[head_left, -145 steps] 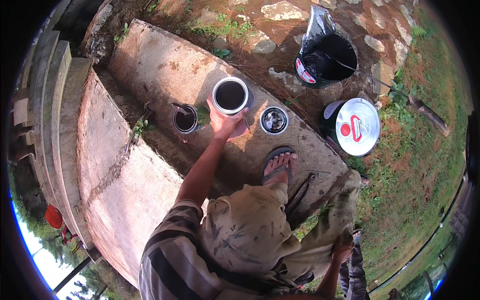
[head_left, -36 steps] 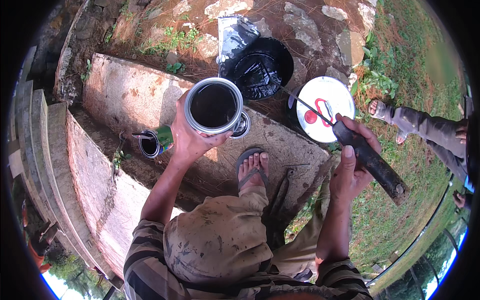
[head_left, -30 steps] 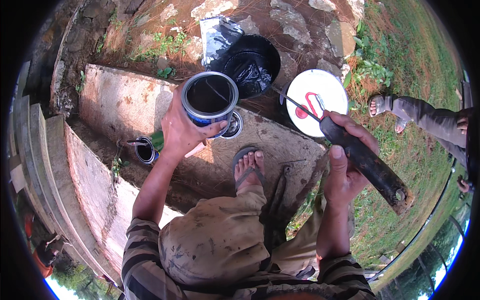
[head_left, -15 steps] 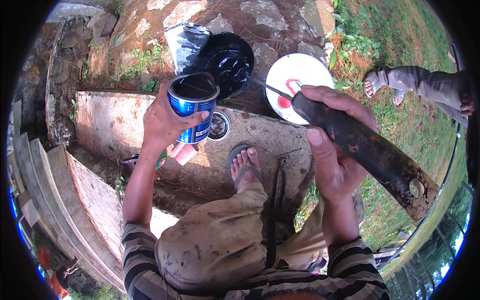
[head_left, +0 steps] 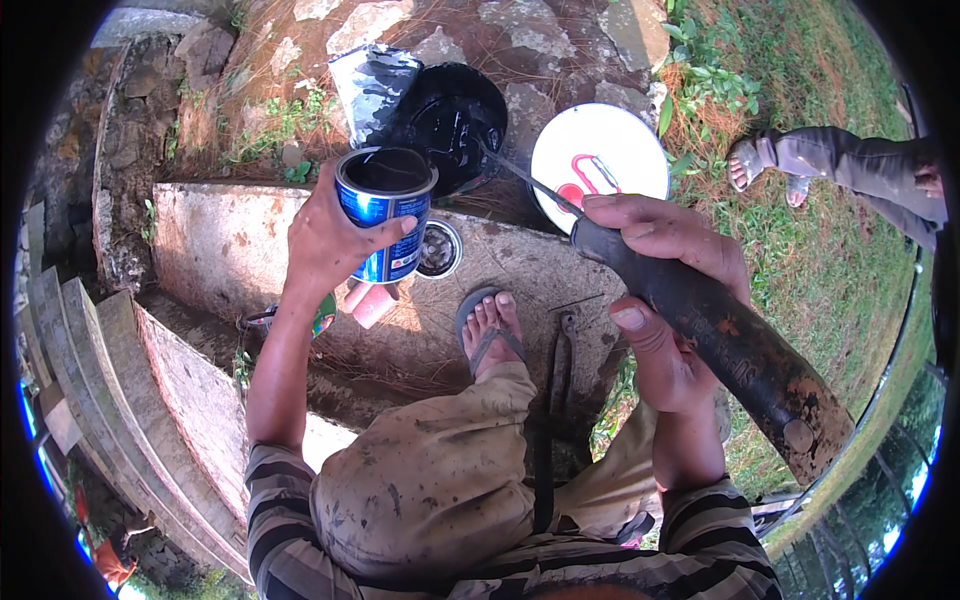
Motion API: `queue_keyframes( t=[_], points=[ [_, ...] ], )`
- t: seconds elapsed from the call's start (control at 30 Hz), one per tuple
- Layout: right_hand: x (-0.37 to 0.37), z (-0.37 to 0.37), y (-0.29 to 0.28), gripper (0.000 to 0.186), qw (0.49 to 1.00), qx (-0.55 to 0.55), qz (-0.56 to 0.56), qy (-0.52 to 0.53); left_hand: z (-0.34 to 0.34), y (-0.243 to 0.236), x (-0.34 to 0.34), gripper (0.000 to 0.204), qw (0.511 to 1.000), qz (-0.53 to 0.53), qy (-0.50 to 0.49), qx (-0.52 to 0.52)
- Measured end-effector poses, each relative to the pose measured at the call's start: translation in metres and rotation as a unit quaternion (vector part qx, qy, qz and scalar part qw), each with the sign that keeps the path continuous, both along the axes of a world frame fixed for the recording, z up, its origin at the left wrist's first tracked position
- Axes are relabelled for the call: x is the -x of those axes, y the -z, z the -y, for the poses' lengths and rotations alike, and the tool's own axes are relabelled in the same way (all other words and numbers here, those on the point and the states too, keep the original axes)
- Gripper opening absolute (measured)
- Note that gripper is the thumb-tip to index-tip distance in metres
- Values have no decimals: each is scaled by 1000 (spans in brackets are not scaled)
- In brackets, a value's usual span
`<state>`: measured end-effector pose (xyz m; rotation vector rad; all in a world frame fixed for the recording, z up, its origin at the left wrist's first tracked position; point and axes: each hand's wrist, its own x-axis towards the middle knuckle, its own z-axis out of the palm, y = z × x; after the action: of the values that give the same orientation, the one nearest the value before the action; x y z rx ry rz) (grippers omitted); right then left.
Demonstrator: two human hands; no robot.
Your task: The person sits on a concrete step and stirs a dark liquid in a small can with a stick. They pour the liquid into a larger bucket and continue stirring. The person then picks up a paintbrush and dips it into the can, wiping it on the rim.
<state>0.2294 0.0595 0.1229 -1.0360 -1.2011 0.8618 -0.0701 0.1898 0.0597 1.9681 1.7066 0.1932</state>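
My left hand (head_left: 335, 225) is closed round a blue paint can (head_left: 392, 245), tilted slightly, its open top showing a dark inside. My right hand (head_left: 685, 300) grips the worn dark handle of a thin-bladed hand tool (head_left: 725, 330), which has a round hole near its end. The tool's narrow metal part (head_left: 530, 180) points up and left toward a black bucket (head_left: 490, 110) coated in glossy black paint. Whether its tip touches the bucket or paint, I cannot tell. Just right of the can, a round metal lid or tin (head_left: 440, 250) rests on the concrete.
A white round lid (head_left: 600, 150) with a red mark stands right of the black bucket. A paint-smeared bag (head_left: 370, 85), a pinkish block (head_left: 372, 303) and long-handled pincers (head_left: 565, 350) lie around. Concrete steps (head_left: 130, 370) descend at left; another person's leg (head_left: 850, 165) is at right.
My right hand has turned the tool slightly, its handle end dropping down and left. The can in my left hand has barely shifted.
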Motion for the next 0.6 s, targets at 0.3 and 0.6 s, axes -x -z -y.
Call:
queue_keyframes(
  t=[0.3,0.6],
  points=[
    [-34,21,3,35,995,-23,52,-84,13,-2,4,99,997,69,20,-30],
    [-40,30,-2,34,993,-28,65,-93,14,2,13,109,983,167,34,-74]
  ],
)
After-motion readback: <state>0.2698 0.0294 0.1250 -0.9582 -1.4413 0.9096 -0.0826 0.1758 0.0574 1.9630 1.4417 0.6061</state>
